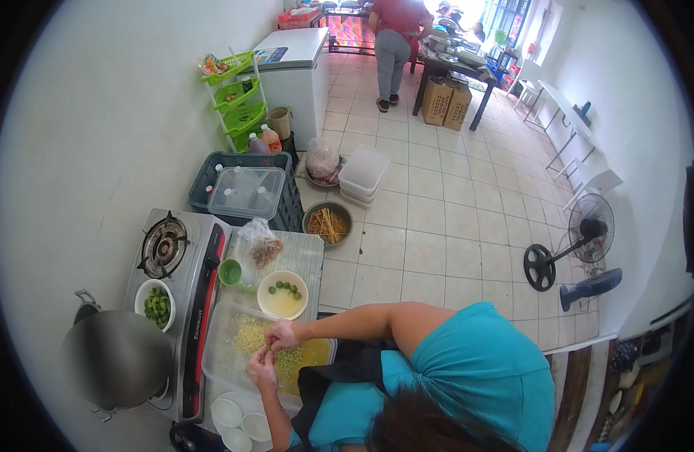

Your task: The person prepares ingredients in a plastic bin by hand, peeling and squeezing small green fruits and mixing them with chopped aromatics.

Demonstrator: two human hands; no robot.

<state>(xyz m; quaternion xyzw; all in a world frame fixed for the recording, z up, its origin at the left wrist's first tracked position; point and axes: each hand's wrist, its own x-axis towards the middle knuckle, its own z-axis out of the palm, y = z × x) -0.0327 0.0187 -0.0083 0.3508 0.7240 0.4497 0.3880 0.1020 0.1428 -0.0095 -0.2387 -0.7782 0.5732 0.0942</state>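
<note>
My right hand (pixel 283 334) and my left hand (pixel 261 368) meet fingertip to fingertip over a clear plastic tub (pixel 214 339), pinching a small greenish thing that is too small to name surely. Below them in the tub lie chopped pale yellow pieces (pixel 249 334), chopped green pieces (pixel 289 359) and a yellow liquid (pixel 316 353). Just beyond the tub a cream bowl (pixel 282 309) holds several small green citrus fruits (pixel 286 285) and cloudy liquid. A green plastic cup (pixel 230 272) and a knotted plastic bag with brown contents (pixel 264 251) stand nearby.
A gas stove (pixel 197 271) carries a white bowl of green pieces (pixel 157 305) and a large dark round pot or lid (pixel 118 359). Small white bowls (pixel 227 413) sit at the near table end. Crates, a basin of sticks (pixel 327 224) and stacked tubs (pixel 365 169) stand beyond; another person (pixel 393 51) is farther back.
</note>
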